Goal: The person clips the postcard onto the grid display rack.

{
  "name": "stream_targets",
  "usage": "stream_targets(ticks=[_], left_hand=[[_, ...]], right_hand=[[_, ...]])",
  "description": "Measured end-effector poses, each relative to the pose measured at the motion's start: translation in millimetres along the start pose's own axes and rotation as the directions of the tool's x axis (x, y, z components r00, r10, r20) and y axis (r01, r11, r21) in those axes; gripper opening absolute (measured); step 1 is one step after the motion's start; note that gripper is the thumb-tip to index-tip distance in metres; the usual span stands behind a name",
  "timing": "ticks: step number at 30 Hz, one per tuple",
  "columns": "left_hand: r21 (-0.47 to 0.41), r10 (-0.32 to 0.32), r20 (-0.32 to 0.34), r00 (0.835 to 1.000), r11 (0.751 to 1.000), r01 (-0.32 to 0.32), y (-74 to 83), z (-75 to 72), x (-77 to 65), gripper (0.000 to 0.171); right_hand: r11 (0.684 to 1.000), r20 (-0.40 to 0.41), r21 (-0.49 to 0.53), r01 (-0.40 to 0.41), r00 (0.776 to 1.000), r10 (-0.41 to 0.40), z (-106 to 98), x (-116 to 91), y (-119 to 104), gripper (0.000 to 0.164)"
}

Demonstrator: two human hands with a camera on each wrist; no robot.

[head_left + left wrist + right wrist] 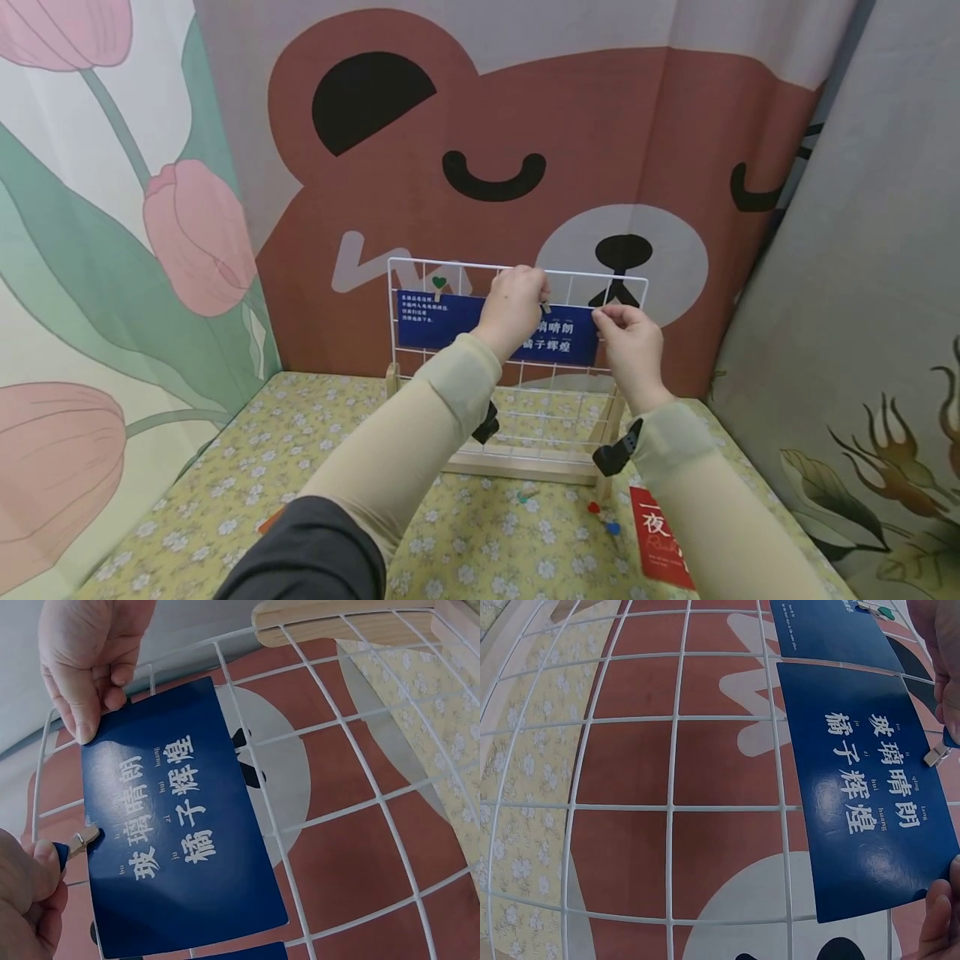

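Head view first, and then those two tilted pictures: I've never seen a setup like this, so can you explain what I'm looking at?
There is no machine: a person's bare left hand and right hand do the work. The big picture comes from a camera on the head; the others come from one on each wrist, so the same scene looks turned.

A white wire rack stands on flowered cloth. The left hand pinches a small clip at a blue card's top edge; the right hand pinches that card's corner. Beside it is a second blue card with a green heart clip. On the cloth lie a red card, a red piece and a blue piece.
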State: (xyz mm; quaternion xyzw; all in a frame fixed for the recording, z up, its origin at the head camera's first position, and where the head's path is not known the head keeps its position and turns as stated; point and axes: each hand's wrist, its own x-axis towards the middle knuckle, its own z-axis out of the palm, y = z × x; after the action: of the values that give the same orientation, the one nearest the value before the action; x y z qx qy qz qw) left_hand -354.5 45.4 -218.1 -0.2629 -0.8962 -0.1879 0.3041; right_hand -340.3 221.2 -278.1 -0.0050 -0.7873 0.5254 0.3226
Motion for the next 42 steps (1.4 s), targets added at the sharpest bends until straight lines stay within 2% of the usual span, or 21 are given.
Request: stream_targets(ticks=[4,7,11,15,22,27,31,37,42], left_hand=[[-0.048,-0.001,-0.010,1.000,0.999,0.000,-0.5,-1.1,-1.1,0.006],[-0.119,-0.009,-0.025,1.000,0.993,0.006,-0.5,-1.6,-1.5,0.003],[-0.167,-0.032,-0.034,0.999,0.986,0.026,-1.4,-1.5,-2.1,0.006],[-0.178,-0.059,-0.023,0.998,0.983,0.054,-3.5,-1.7,-3.6,0.008],[-0.194,-0.051,-0.014,0.999,0.980,0.047,-6.2,-0.9,-11.4,0.006],[-0.199,-0.026,-0.018,0.999,0.980,0.022,-5.5,-2.8,-18.3,0.019],[-0.194,-0.006,-0.044,0.999,0.981,-0.003,-7.5,-6.3,-24.6,0.024],[-0.214,-0.030,-0.058,0.998,0.977,0.017,-16.5,-9.0,-35.9,0.024],[-0.218,-0.042,-0.051,0.998,0.976,0.030,-22.7,-9.5,-48.2,0.024]], right_hand=[[1.000,-0.020,0.005,0.021,1.000,-0.020,1.6,-0.5,0.2,0.028],[0.999,-0.043,0.013,0.040,0.998,-0.039,2.6,-1.3,0.0,0.025],[0.999,-0.062,-0.003,0.047,0.997,-0.047,4.2,-2.6,-0.9,0.023],[0.999,-0.066,-0.035,0.038,0.997,-0.040,6.1,-3.7,-1.3,0.023],[0.994,-0.085,-0.071,0.089,0.992,-0.095,8.2,-4.1,-0.3,0.024],[0.995,-0.091,-0.069,0.077,0.992,-0.084,7.9,-5.6,0.3,0.027],[0.995,-0.099,-0.066,0.073,0.992,-0.080,7.0,-7.2,-0.5,0.027],[0.992,-0.134,-0.086,0.098,0.985,-0.109,4.9,-7.3,-1.4,0.023],[0.989,-0.130,-0.115,0.089,0.986,-0.104,3.3,-7.0,-1.7,0.026]])
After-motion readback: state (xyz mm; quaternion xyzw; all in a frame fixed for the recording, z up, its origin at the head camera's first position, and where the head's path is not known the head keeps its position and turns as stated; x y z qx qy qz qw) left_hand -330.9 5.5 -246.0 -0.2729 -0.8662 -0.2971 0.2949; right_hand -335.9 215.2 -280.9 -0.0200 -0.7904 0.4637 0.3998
